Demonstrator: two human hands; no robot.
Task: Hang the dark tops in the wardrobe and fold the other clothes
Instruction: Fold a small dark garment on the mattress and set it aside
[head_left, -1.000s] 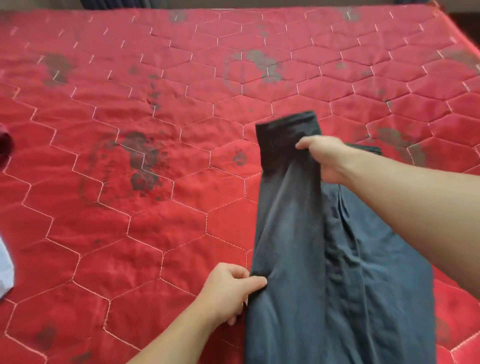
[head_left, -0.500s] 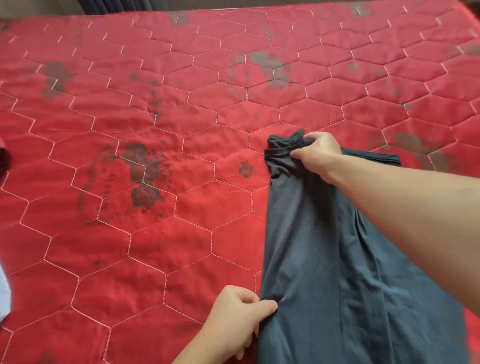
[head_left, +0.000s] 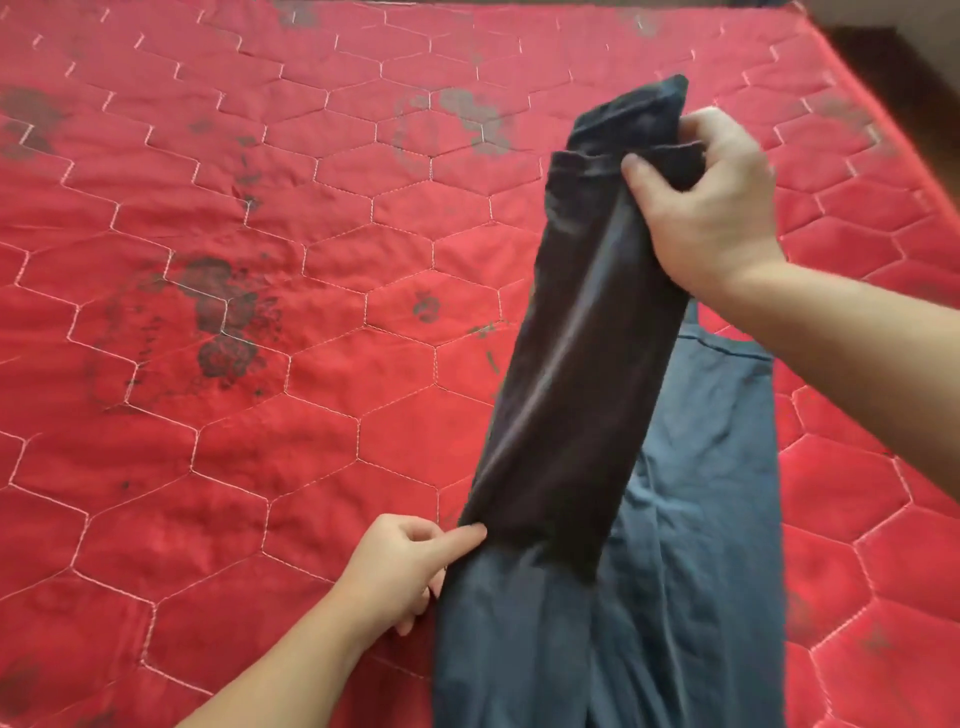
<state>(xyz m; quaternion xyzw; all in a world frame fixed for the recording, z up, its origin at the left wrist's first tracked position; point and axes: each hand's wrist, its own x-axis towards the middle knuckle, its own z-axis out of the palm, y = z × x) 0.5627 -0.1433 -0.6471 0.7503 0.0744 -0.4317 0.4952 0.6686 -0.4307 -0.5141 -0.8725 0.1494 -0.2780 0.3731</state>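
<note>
The red quilted bed (head_left: 260, 441) is carrying a dark grey garment (head_left: 691, 597), lying lengthwise away from the person. Its folded part is slanting up and to the right. The right hand (head_left: 711, 208) is gripping the far end, fingers curled. The left hand (head_left: 405, 566) is pinching the near fold.

The right hand (head_left: 711, 208) sits in the upper right of the frame, raised, its back toward the camera. Its fingers are curled and its thumb (head_left: 641, 174) pressed in, gripping a bunched end of dark grey garment (head_left: 582, 364). The right forearm runs from the right edge up and leftward to the wrist. The left hand (head_left: 410, 561) is low, just left of centre, its fingers curled and the thumb pinching the garment's edge. The left forearm enters from the bottom edge, angled up and right.
</note>
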